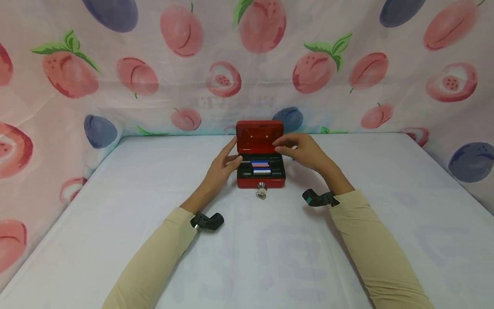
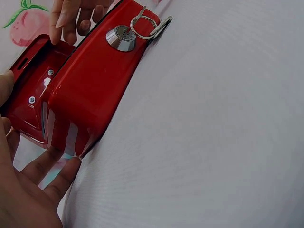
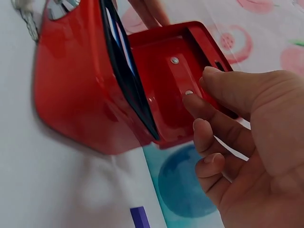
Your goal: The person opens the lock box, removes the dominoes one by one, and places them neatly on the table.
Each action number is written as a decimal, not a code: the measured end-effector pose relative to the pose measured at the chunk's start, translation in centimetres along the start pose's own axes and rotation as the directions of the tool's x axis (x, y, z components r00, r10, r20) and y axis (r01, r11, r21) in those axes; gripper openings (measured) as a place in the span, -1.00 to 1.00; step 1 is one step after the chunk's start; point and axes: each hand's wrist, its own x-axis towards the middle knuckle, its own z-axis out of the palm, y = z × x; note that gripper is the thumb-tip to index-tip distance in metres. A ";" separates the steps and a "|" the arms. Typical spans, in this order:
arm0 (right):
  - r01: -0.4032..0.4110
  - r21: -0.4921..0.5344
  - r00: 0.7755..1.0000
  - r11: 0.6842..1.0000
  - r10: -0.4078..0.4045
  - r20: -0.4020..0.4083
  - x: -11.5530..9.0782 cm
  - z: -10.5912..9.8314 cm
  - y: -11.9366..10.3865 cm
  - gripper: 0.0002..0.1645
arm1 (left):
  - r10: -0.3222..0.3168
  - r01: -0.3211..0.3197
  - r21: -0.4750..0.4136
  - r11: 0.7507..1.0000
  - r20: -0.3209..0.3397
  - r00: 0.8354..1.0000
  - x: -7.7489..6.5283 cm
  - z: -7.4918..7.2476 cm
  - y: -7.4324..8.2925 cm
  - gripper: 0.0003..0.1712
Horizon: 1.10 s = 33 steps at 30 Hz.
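Observation:
A small red cash box [image 1: 260, 183] stands on the table, its lid [image 1: 259, 137] raised upright at the back. In its black inner tray [image 1: 278, 165] lie a few small blue, white and red sticks [image 1: 261, 171]. Keys on a ring [image 2: 145, 28] hang from the lock [image 2: 120, 38] at the front. My left hand [image 1: 221, 171] is at the box's left side, straight fingers touching the wall near the hinge. My right hand [image 1: 302, 151] is at the lid's right edge, thumb and index finger apart in front of it, other fingers loosely bent, holding nothing.
A small purple-blue stick [image 3: 139, 217] lies on the white-covered table [image 1: 247, 249] by the box's right rear. A fruit-print cloth [image 1: 146, 107] hangs close behind the box. Black wrist cameras [image 1: 208, 221] are strapped over both sleeves' cuffs.

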 end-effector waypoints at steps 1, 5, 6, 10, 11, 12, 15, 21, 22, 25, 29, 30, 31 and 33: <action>0.003 -0.002 1.000 1.000 -0.003 0.002 0.0 0.1 -0.1 -0.70 | -0.001 0.001 0.004 1.000 0.000 1.000 0.0 0.0 0.0 -0.27; -0.005 -0.018 1.000 1.000 0.006 0.014 0.1 0.7 -0.3 -0.68 | -0.009 0.009 0.008 1.000 -0.002 1.000 0.5 0.1 -0.9 -0.25; -0.008 -0.021 1.000 1.000 0.009 0.018 0.2 0.8 -0.3 -0.68 | -0.009 0.010 0.008 1.000 -0.003 1.000 0.7 0.1 -1.4 -0.24; -0.026 -0.027 0.999 0.999 0.027 0.036 0.2 1.3 -0.4 -0.66 | -0.012 0.012 0.006 1.000 -0.009 1.000 1.4 0.3 -3.5 -0.22; -0.025 -0.031 0.999 0.999 0.026 0.040 0.3 1.5 -0.4 -0.66 | -0.009 0.009 0.008 1.000 -0.012 1.000 1.5 0.3 -3.7 -0.22; -0.025 -0.033 0.999 0.999 0.027 0.046 0.3 1.6 -0.4 -0.67 | -0.007 0.007 0.009 1.000 -0.014 1.000 1.5 0.3 -3.8 -0.22; -0.025 -0.037 0.998 0.999 0.027 0.065 0.3 1.9 -0.4 -0.68 | 0.000 0.000 0.008 1.000 -0.019 1.000 1.5 0.3 -4.0 -0.23; -0.022 -0.029 0.995 0.999 0.025 0.097 0.3 2.4 -0.7 -0.67 | -0.008 0.008 0.004 1.000 -0.022 1.000 1.4 0.4 -3.9 -0.24; -0.022 -0.028 0.994 0.999 0.025 0.103 0.3 2.5 -0.7 -0.66 | -0.010 0.010 0.006 1.000 -0.023 1.000 1.4 0.4 -3.9 -0.24; -0.015 -0.036 0.992 0.999 0.020 0.123 0.2 2.7 -0.7 -0.65 | -0.012 0.012 0.009 1.000 -0.024 1.000 1.4 0.4 -4.0 -0.23; -0.014 -0.044 0.990 0.999 0.020 0.140 0.2 3.0 -0.5 -0.65 | -0.020 0.020 0.008 1.000 -0.026 0.999 1.4 0.4 -4.1 -0.24; -0.012 -0.046 0.990 0.999 0.019 0.143 0.2 3.0 -0.5 -0.65 | -0.022 0.023 0.008 1.000 -0.026 0.999 1.3 0.4 -4.2 -0.24; -0.010 -0.048 0.989 0.999 0.017 0.144 0.2 3.0 -0.5 -0.66 | -0.023 0.023 0.007 1.000 -0.026 0.999 1.3 0.4 -4.1 -0.24; -0.007 -0.056 0.989 0.998 0.015 0.146 0.2 3.1 -0.4 -0.66 | -0.027 0.027 0.010 1.000 -0.027 0.999 1.3 0.4 -4.1 -0.24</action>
